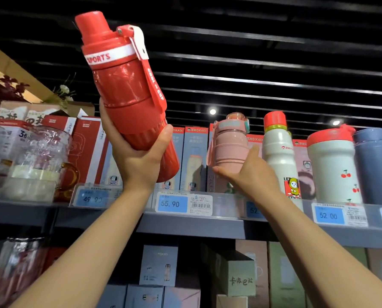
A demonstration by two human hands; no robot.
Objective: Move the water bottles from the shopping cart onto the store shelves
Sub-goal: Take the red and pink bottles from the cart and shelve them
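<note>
Both forearms rise from the bottom edge of the frame toward the upper shelf (192,225). At far left on that shelf stand clear glass jugs (41,152), with red boxes (85,150) behind them. Left of centre, the left hand (139,158) grips the red bottle (123,85) around its lower body: thumb on the right side, fingers wrapped behind. This bottle is held in the air above and in front of the shelf, clear of it. Its long axis is tilted, cap pointing to the upper left of the frame and base to the lower right. A white band reads "SPORTS" and a red strap hangs down its right side.

Below, on the shelf edge, sits a blue price tag (173,203) marked 55.90. Right of centre, the right hand (250,172) touches the pink bottle (229,147), which stands upright on the shelf, cap up; thumb raised beside it, fingers reaching round its base. How firmly it holds cannot be told. Further right stand a white bottle (279,156) with red cap, a white cherry cup (332,167) and a blue bottle (377,163), all upright
</note>
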